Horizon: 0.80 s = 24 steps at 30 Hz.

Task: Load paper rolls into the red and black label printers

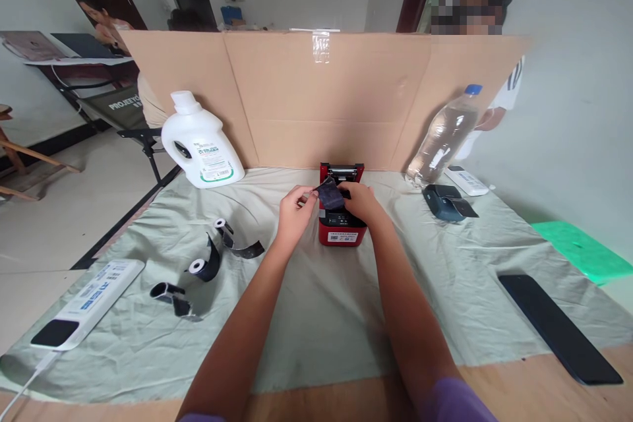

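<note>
A red label printer (341,235) stands on the cloth in front of me, its lid raised at the back. Over its opening is a roll of dark paper (330,196) with a loose end. My left hand (297,211) pinches that loose end from the left. My right hand (363,202) grips the roll's right side, its fingers curled and partly hidden by the paper and the printer. To the left lie several dark paper pieces: a roll with a trailing strip (225,231), another small roll (200,268) and a curled strip (173,295).
A cardboard panel (321,99) stands behind, with a white detergent jug (200,145) and a clear bottle (445,138) before it. A small dark device (445,203), a black phone (554,323) and a white power strip (93,297) lie on the cloth (316,323). Two people are beyond the panel.
</note>
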Each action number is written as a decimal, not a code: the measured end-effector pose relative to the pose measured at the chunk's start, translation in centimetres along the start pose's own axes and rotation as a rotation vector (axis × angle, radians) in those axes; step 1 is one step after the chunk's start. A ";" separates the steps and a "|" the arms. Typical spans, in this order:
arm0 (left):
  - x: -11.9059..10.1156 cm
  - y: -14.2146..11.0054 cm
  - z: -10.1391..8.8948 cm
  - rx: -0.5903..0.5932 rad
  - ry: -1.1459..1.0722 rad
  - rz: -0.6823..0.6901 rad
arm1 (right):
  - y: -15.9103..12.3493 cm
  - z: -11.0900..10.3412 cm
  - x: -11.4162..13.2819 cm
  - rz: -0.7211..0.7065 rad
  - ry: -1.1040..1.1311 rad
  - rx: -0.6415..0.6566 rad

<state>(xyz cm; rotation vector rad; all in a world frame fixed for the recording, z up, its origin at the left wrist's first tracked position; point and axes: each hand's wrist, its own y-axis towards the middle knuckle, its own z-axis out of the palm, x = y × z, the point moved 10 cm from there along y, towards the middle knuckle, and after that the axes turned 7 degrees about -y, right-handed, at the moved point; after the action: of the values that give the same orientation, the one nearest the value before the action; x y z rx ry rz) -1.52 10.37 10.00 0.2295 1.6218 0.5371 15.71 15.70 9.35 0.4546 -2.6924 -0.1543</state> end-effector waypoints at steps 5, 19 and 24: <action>0.0 -0.1 0.3 0.015 0.028 0.017 | 0.4 1.0 -0.7 0.083 -0.067 0.065; -4.7 -3.4 4.0 0.419 0.282 0.438 | -0.2 -5.9 -8.1 0.234 0.425 -0.403; -5.3 -5.2 4.9 0.432 0.367 0.531 | 1.4 -2.5 -8.3 0.184 0.799 -0.371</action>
<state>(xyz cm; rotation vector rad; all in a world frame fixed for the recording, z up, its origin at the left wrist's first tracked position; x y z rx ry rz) 4.82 4.41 12.05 0.9477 2.0342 0.6484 23.52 19.74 8.73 0.1069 -1.8516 -0.3299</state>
